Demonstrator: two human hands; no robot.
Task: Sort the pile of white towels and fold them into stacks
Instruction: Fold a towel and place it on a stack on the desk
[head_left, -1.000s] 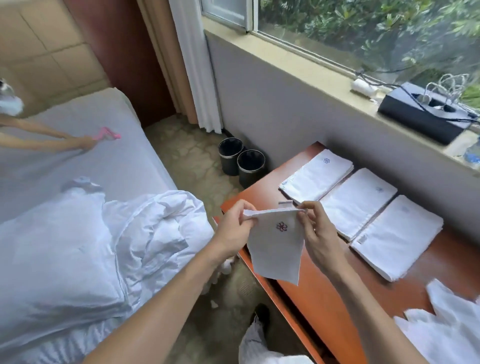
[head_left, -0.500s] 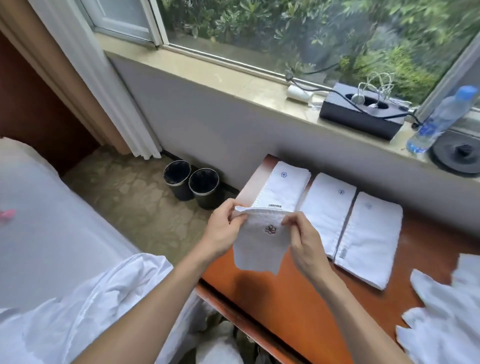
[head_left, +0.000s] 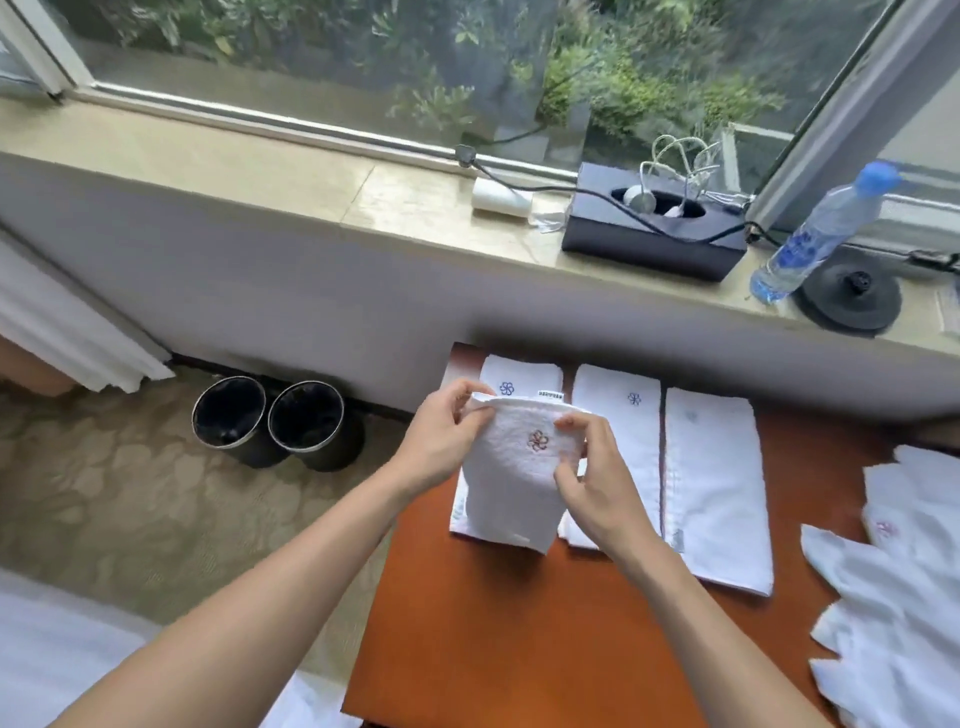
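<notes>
Towel (head_left: 511, 488) with a little red flower logo is held up in both hands, hanging just over the far left corner of the counter (head_left: 519, 649). The left hand (head_left: 441, 441) pinches its top left corner. The right hand (head_left: 597, 478) has its fingers (head_left: 571, 423) curled onto the right side by the logo. Three folded stacks (head_left: 711, 483) sit side by side along the far edge, and the left one is partly hidden behind it. A loose pile (head_left: 893, 597) lies at the right edge. On the windowsill (head_left: 260, 171) there's a black box (head_left: 649, 244) and a water bottle (head_left: 815, 234), and two black bins (head_left: 270, 421) stand on the floor (head_left: 130, 493).
</notes>
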